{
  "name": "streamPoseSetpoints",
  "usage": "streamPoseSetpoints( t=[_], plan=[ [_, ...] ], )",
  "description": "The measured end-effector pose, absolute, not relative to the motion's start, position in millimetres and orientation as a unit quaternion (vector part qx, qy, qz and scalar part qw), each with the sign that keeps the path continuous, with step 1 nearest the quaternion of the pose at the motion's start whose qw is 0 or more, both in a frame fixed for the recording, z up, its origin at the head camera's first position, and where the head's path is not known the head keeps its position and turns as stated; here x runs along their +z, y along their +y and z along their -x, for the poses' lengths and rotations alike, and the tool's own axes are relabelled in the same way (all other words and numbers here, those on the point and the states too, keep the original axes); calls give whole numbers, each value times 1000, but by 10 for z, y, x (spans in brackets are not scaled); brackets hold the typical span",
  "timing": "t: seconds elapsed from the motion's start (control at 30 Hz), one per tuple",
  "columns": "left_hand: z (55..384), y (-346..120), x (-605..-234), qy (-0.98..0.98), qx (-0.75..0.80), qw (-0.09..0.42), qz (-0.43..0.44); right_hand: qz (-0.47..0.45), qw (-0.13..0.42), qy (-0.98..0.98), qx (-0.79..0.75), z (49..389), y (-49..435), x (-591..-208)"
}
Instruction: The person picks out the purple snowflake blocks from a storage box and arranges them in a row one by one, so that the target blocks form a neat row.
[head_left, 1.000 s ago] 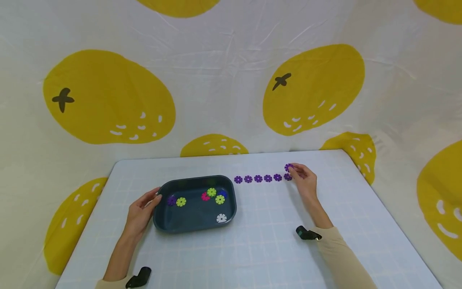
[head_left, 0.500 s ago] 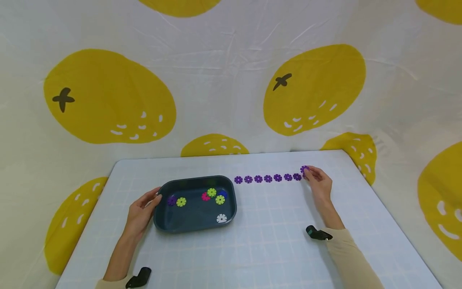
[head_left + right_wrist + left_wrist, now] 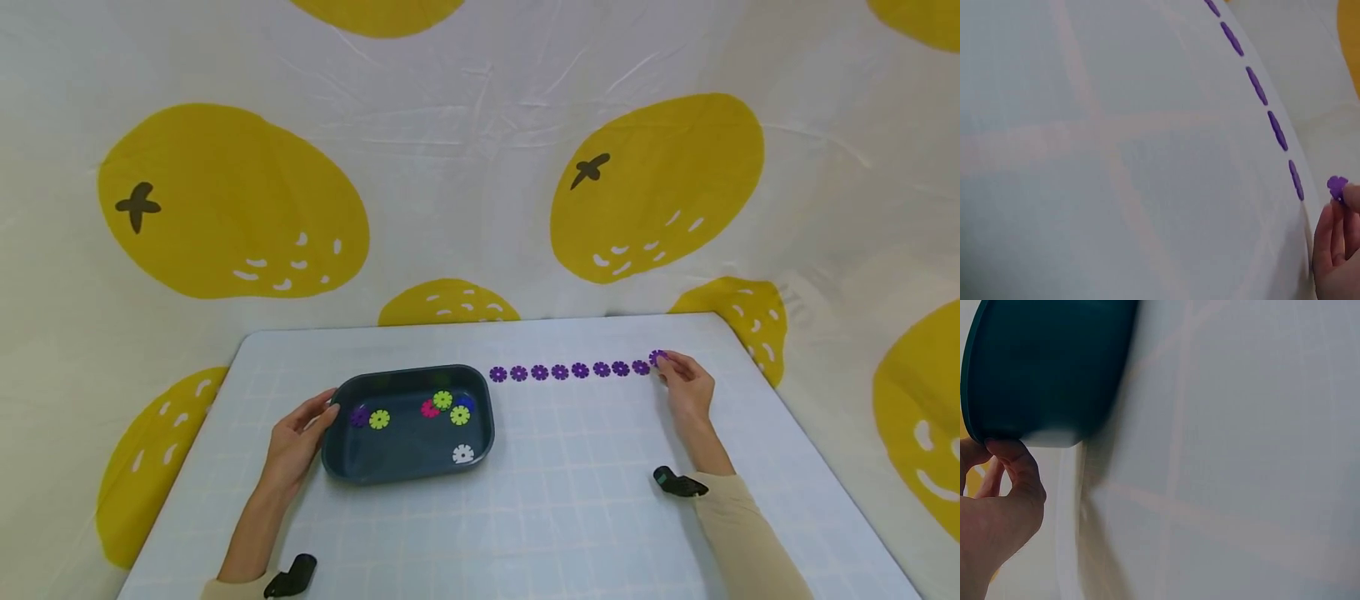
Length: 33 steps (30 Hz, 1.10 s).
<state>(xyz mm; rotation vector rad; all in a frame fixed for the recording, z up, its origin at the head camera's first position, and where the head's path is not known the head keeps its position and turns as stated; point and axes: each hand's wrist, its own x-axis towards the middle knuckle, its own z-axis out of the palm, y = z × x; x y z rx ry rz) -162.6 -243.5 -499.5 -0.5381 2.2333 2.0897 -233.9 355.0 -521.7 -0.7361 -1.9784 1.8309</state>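
Note:
Between the thumb and fingers of my right hand [image 3: 688,387] is a purple notched snowflake disc [image 3: 657,357], held just off the table at the right end of a row. That row is made of several flat purple snowflake discs [image 3: 581,370], evenly spaced along the back of the table. In the right wrist view the pinched disc [image 3: 1337,186] shows at the fingertips, past the last disc. My left hand [image 3: 291,446] grips the left end of a dark teal tray [image 3: 397,454], thumb at its rim in the left wrist view.
Inside the tray lie yellow-green discs [image 3: 380,419], a purple one [image 3: 360,416], a pink one [image 3: 429,408], a blue one [image 3: 467,403] and a white one [image 3: 463,454]. A cloth printed with yellow fruit hangs behind the table [image 3: 570,500].
Moving rightward along the row, my right hand has laid down purple discs, so the row is longer at its right end. My left hand and the tray have stayed put.

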Motion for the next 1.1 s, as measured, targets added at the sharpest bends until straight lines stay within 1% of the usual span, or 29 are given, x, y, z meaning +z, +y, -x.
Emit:
streamPoseSetpoints(
  t=[0.27, 0.47, 0.57, 0.73, 0.83, 1.0, 1.1],
  plan=[
    [1618, -2428, -4998, 725, 669, 15, 164, 268, 169, -711, 628, 2348, 3688, -5282],
    [1623, -2441, -5005, 722, 672, 17, 163, 275, 145, -757, 576, 2386, 3720, -5281],
    [1625, -2445, -5007, 719, 675, 17, 164, 252, 133, -801, 527, 2401, 3726, -5268],
    [1635, -2446, -5003, 718, 675, 19, 165, 203, 132, -868, 435, 2413, 3713, -5239],
    [1643, -2449, -5009, 718, 676, 20, 168, 195, 124, -887, 399, 2419, 3694, -5217],
    [1642, -2441, -5025, 709, 683, 18, 173, 188, 124, -894, 388, 2430, 3671, -5212],
    [1640, -2430, -5029, 712, 682, 16, 168, 189, 142, -890, 389, 2423, 3679, -5234]
  ],
)
